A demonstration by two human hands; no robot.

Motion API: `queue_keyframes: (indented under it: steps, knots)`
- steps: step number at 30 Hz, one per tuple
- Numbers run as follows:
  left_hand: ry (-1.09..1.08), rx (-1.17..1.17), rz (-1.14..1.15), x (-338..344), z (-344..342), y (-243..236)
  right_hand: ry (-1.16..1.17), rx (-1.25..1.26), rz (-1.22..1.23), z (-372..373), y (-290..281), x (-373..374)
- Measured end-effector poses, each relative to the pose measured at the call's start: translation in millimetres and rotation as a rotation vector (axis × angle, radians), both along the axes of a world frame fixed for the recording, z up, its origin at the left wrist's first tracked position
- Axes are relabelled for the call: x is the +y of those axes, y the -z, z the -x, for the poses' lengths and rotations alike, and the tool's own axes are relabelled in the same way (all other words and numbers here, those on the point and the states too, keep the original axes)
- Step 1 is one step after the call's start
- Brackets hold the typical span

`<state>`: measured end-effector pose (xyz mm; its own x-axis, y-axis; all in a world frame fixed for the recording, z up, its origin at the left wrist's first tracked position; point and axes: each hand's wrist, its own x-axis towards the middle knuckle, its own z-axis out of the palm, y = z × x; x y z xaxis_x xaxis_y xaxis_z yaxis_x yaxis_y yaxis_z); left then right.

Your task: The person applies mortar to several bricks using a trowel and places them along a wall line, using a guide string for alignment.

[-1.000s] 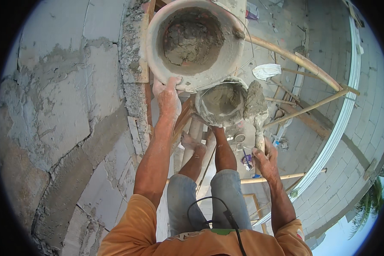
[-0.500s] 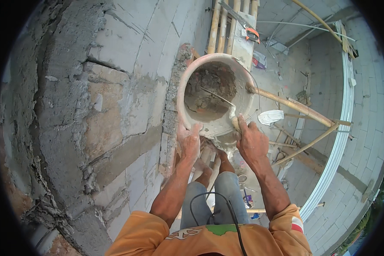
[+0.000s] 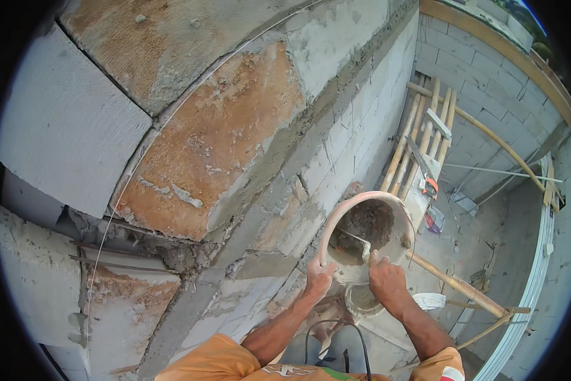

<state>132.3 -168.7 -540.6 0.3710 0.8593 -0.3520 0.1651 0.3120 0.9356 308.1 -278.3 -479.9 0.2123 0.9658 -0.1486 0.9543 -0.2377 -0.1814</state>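
A round bucket (image 3: 332, 222) with a pale, mortar-smeared rim stands tilted in front of me, low and right of centre. Grey-brown wet mortar (image 3: 376, 219) lies inside it. Gripping the near left rim is my left hand (image 3: 319, 277), fingers closed. My right hand (image 3: 387, 279) is closed round the pale handle of a trowel (image 3: 365, 249) at the near right rim. The trowel's thin metal shank points into the bucket; its blade is hard to make out against the mortar. Just below the bucket, between my forearms, sits a second mortar-coated container (image 3: 362, 297).
A block wall (image 3: 222, 140) with rough joints fills the left, with a string (image 3: 107, 222) stretched across it. Beyond the bucket runs a bamboo-pole platform (image 3: 419, 136) holding a handsaw (image 3: 430, 187). A bamboo pole (image 3: 457, 279) juts right, near a white bag (image 3: 429, 300).
My view has swung up and left, so more wall and platform show and the bucket appears lower right and smaller. Both hands keep their holds; the second container shows more.
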Motion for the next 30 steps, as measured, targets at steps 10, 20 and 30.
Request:
queue_keyframes:
  steps: [10,20,30]
  knots:
    - [-0.052,-0.02,-0.248,1.8,17.2,-31.3,-0.047,-0.054,-0.103,-28.0,-116.7,23.6]
    - [-0.131,-0.109,-0.226,-6.7,44.9,-83.0,-0.402,-0.211,-0.032,-23.7,-189.4,-5.4]
    - [-0.356,-0.249,-0.195,-11.7,33.6,-168.6,-0.442,-0.341,-0.084,10.0,-167.4,18.7]
